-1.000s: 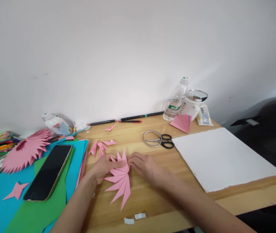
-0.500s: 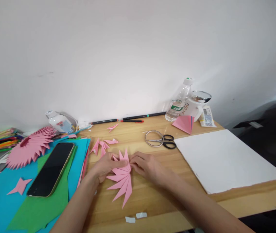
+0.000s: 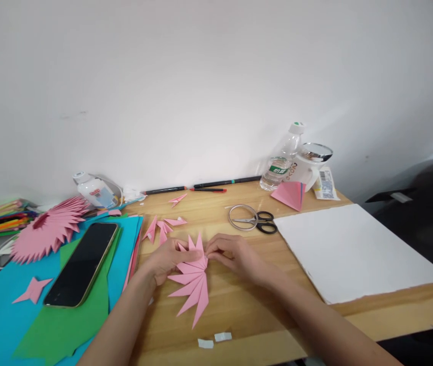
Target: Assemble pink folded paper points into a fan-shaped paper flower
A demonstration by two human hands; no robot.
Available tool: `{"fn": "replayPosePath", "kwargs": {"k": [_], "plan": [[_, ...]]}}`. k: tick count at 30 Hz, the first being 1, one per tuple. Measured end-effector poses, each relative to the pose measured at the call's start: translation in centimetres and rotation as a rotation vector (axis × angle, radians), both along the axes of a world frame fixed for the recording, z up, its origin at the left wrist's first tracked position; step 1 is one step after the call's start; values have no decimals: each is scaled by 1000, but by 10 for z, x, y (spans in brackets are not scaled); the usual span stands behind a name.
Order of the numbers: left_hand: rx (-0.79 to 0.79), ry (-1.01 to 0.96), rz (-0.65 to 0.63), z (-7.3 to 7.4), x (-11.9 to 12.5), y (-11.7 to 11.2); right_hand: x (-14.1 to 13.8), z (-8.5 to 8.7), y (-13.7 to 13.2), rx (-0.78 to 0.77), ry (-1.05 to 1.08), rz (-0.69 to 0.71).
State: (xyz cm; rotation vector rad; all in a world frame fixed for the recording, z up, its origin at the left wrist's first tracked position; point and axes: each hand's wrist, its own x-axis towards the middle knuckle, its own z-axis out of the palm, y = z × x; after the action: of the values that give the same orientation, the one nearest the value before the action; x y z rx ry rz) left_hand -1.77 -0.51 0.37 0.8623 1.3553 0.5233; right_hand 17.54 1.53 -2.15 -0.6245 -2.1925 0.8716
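A fan of pointed pink folded-paper pieces (image 3: 192, 279) is held just over the wooden table, its points spreading left and down. My left hand (image 3: 169, 258) grips it from the left, thumb lying across the upper pieces. At the fan's inner right edge, my right hand (image 3: 235, 254) has its thumb and fingers pinched together; the fingertips touch the paper there, and what lies between them is hidden. Loose pink folded pieces (image 3: 163, 229) lie just beyond my left hand. Two small white strips (image 3: 205, 343) rest on the table near me.
Black-handled scissors (image 3: 265, 222) and a roll of clear tape (image 3: 243, 217) lie right of centre. A white board (image 3: 357, 254) covers the right side. Phone (image 3: 83, 264), coloured sheets and a pink paper ring (image 3: 54, 231) occupy the left. A water bottle (image 3: 279, 162) stands by the wall.
My right hand's fingers have shifted slightly at the fan's inner edge. The fan and my left hand stay nearly as they were; the view has moved a little.
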Motion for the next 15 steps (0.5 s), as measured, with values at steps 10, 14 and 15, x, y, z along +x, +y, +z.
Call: {"fn": "replayPosePath", "kwargs": {"k": [10,14,15], "plan": [[-33,-15,8,2,0,0,1,-8,2,110,9,33],[-29,-40,-6,1,-1,-1,3,-3,1,92,4,34],[-31,-50,-3,1,-1,-1,3,-2,1,89,13,46]]}}
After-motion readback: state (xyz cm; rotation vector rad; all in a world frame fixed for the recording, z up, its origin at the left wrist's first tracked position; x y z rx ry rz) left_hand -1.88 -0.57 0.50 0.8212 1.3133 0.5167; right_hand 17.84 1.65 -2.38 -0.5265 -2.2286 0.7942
